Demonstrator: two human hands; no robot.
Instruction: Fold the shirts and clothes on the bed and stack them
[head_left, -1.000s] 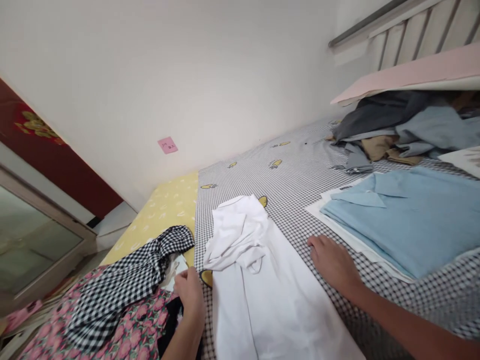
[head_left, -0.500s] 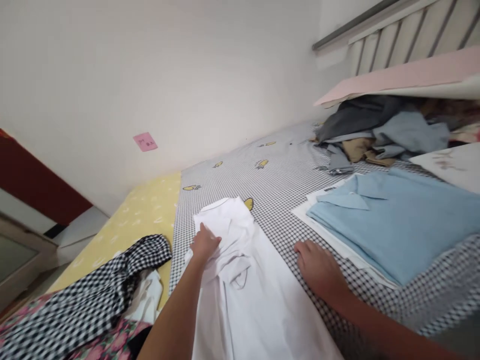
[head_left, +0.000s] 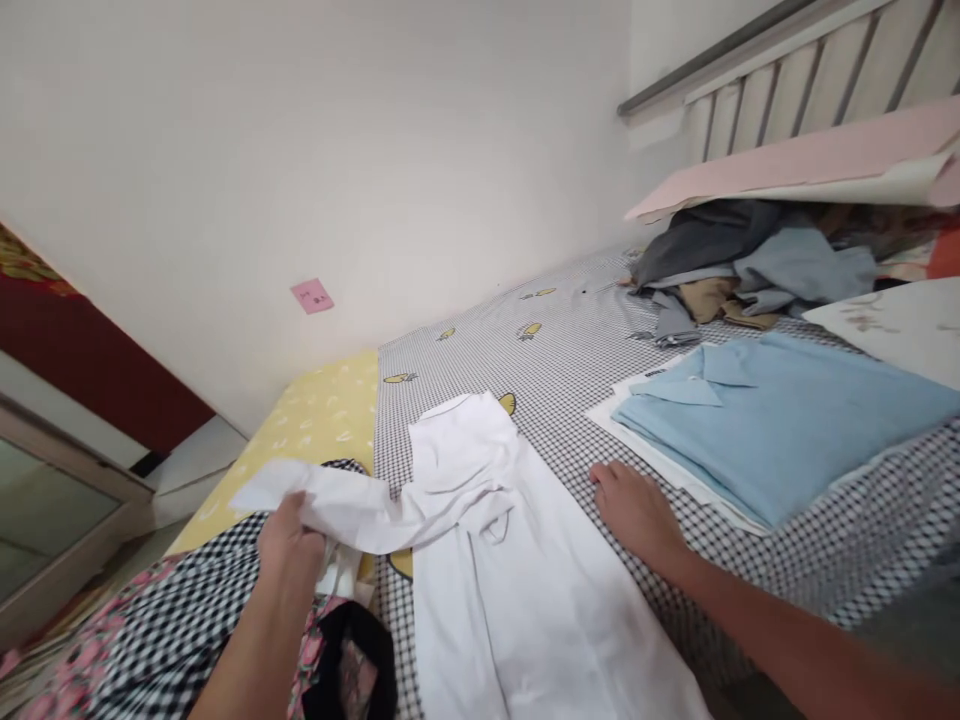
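White shirt [head_left: 555, 590] is laid on the checked sheet [head_left: 555, 420] at six o'clock. Its sleeve [head_left: 349, 508] is gripped near the end by the left hand [head_left: 291, 540], fingers closed, at eight o'clock. At four o'clock, the right hand [head_left: 636, 512] is rested, fingers slightly bent, nothing visibly held. Creases are best drawn out by light, level tension.

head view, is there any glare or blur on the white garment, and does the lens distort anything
Head view: soft light, no harsh glare on the white cloth garment, its folds pale but readable; head view: writing on the small pink paper note too small and soft to read; head view: wide-angle look, the bare right forearm seeming stretched toward the lower-right corner.
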